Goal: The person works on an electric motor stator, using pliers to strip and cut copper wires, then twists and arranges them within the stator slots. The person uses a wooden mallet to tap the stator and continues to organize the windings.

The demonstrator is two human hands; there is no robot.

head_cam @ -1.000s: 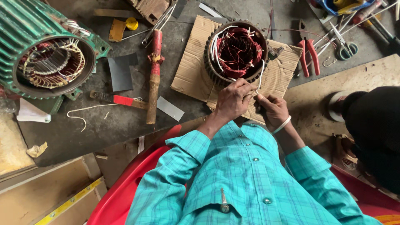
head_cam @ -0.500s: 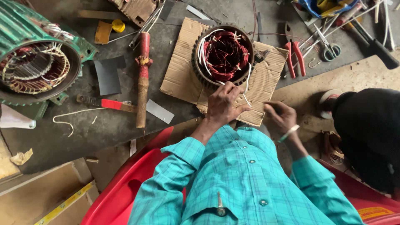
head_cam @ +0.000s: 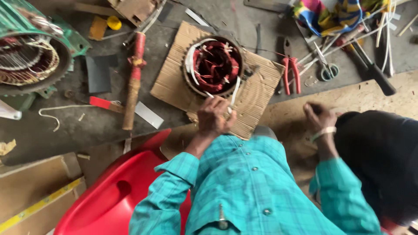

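Note:
A round motor stator [head_cam: 214, 65] with red copper windings and white insulating strips lies on a piece of cardboard [head_cam: 257, 102]. My left hand [head_cam: 213, 116] rests at the stator's near rim, fingers pinched on a white strip [head_cam: 235, 90] that comes out of the windings. My right hand [head_cam: 320, 116] is well off to the right, over the plywood board [head_cam: 374, 98] and beside a dark trouser leg [head_cam: 376, 156]. Its fingers are curled closed, and I see nothing in them. A pale band sits on that wrist.
A green motor housing [head_cam: 30, 56] with bare windings stands at far left. A red-wrapped stick [head_cam: 134, 76], red-handled pliers [head_cam: 291, 72], scissors [head_cam: 326, 69], a black-handled tool [head_cam: 379, 78] and a colourful cloth [head_cam: 335, 13] lie around. A red plastic chair [head_cam: 109, 196] is below.
My right hand has left the stator's rim and moved away to the right, over the board. My left hand stays at the rim. The view has shifted closer.

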